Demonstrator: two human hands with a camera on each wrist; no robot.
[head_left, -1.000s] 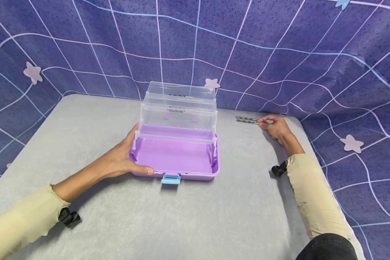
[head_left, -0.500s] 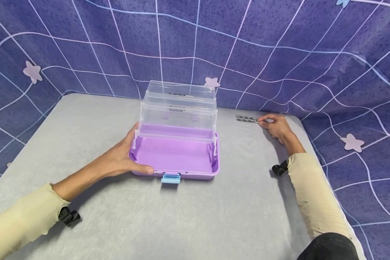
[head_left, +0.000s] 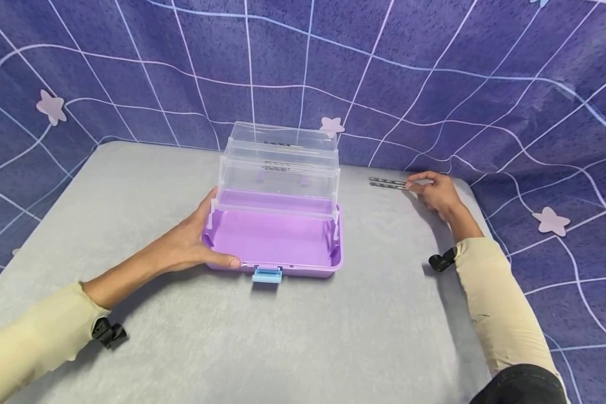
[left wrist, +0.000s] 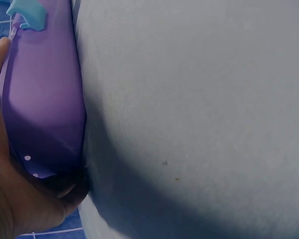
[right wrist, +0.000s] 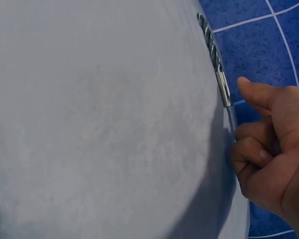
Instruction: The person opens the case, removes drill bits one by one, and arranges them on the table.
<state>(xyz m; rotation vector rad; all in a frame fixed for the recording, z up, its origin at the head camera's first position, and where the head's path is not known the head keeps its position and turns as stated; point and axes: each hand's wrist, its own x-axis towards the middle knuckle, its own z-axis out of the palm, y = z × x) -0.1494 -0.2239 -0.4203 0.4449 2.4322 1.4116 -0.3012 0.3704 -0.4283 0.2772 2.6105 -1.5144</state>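
The purple toolbox [head_left: 270, 238] stands opened on the table, its clear tiers [head_left: 278, 188] raised at the back and its blue latch [head_left: 267, 274] in front. My left hand [head_left: 187, 244] grips its left front corner, thumb along the front rim and fingers round the left side; the left wrist view shows fingers curled at the lower edge. Two drill bits [head_left: 388, 183] lie side by side at the table's far right. Right beside their shank ends is my right hand [head_left: 436, 193]. In the right wrist view, its thumb stands apart from a drill bit [right wrist: 217, 59].
Several more drill bits [head_left: 283, 166] lie in the clear tiers. The grey table [head_left: 293, 342] ends at a purple-blue patterned cloth [head_left: 373, 67] with stars, hanging behind and at the sides. A dark round object [head_left: 522, 387] shows at the lower right.
My right hand has drawn back slightly to the right from the drill bits, leaving more of their shanks in sight. The left hand and the toolbox stay as they were.
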